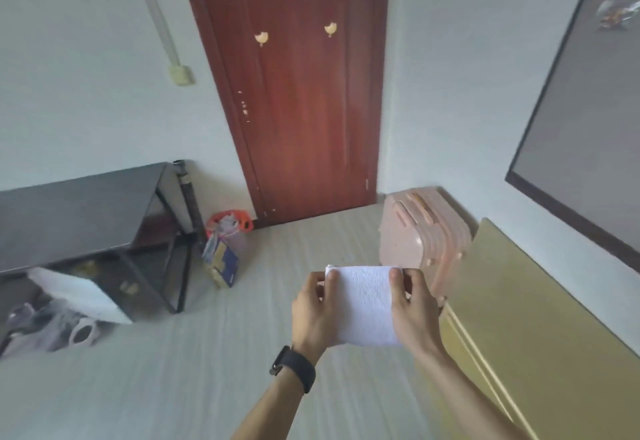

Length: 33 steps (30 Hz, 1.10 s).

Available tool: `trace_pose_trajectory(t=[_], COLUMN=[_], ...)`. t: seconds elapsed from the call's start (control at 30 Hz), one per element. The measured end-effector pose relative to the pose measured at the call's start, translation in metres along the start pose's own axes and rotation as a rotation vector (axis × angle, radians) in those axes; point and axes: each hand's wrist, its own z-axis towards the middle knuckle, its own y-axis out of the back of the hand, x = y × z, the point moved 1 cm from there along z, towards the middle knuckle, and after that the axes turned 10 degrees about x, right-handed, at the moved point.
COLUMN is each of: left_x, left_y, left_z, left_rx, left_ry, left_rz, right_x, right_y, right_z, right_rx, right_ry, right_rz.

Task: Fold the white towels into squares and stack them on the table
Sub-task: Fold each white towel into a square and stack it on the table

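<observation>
I see the towel (363,304), folded roughly square, held in the air just left of the table (536,318). The left hand (313,315) and right hand (415,308) each pinch a side edge (thumbs on top).

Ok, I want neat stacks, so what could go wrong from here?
The towel hangs in mid-air between the left hand and right hand, pinched at its sides; a slip could undo the fold or drop it on the floor.
The table lies off to the right, so it may land askew.
</observation>
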Motion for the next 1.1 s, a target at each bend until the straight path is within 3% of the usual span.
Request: trace_pose_trajectory(t=[0.27, 0.4, 0.7, 1.1], left_x=[0.082, 0.111, 0.167, 0.220], left_y=[0.299, 0.428, 0.640, 0.917], left_z=[-0.014, -0.028, -0.023, 0.083], left_rx=[-0.410, -0.570, -0.842, -1.066], left_ry=[0.098, 0.127, 0.169, 0.243], left_rz=[-0.086, -0.081, -0.074, -0.070], right_x=[0.088, 0.135, 0.222, 0.331], right_y=[-0.298, -0.428, -0.664, -0.971], right_z=[-0.046, -0.074, -0.105, -0.075], right_rx=[0.443, 0.582, 0.769, 1.017], right_ry=[0.124, 0.214, 0.367, 0.383], right_rz=[0.048, 0.039, 0.049, 0.126])
